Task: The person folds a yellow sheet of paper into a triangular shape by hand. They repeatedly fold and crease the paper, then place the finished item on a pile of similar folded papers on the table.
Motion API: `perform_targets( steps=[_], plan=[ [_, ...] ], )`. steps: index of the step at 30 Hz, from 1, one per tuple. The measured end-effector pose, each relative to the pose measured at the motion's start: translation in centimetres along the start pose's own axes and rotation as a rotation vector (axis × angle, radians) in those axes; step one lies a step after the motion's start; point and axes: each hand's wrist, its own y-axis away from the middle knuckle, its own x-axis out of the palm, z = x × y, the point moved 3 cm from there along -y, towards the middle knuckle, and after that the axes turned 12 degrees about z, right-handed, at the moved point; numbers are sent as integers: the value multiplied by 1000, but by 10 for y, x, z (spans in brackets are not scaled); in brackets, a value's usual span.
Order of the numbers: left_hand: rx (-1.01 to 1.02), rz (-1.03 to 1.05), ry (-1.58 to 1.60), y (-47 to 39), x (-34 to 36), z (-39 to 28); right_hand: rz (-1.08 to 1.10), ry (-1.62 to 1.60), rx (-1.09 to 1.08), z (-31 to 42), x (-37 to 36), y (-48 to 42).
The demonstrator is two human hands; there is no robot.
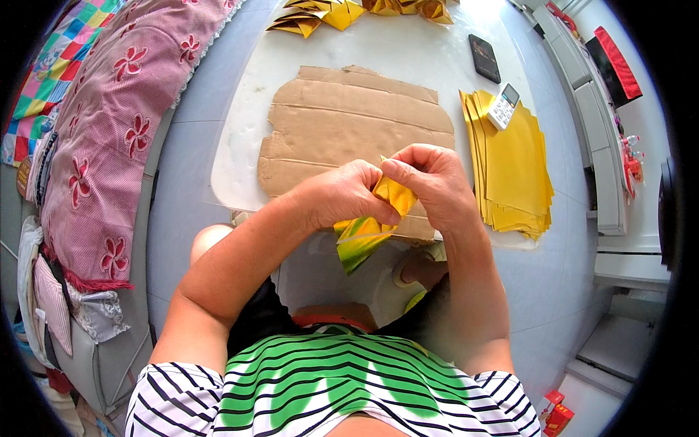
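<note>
Between both hands is a partly folded piece of shiny gold paper [365, 240], its lower end a pointed flap with green reflections that hangs past the table's near edge. My left hand [352, 191] grips its side with thumb and fingers. The thumb and index finger of my right hand [437, 177] pinch its upper tip. Some of the folds are hidden behind my fingers. Below the hands lies a flattened sheet of brown cardboard [355, 120] on the white table [240, 147]. To the right a stack of flat gold paper sheets [516, 169] rests on the table.
A white remote-like device with buttons [503, 106] lies on the stack, and a black smartphone [484, 58] is beyond it. Folded gold paper pieces [322, 13] sit at the table's far end. A sofa with a pink flowered cover [131, 109] runs along the left, grey cabinets [592, 114] along the right.
</note>
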Motion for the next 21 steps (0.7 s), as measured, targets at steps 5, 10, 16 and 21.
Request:
perform_targets(
  steps=[5, 10, 16, 21],
  plan=[
    [25, 14, 51, -1, -1, 4, -8, 6, -28, 1, 2, 0],
    [38, 47, -23, -3, 0, 10, 32, 96, -1, 1, 2, -3],
    [51, 70, 47, -7, 5, 10, 30, 155, -26, 1, -1, -4],
    [39, 41, 2, -4, 5, 10, 29, 168, -26, 5, 0, -4]
  ],
)
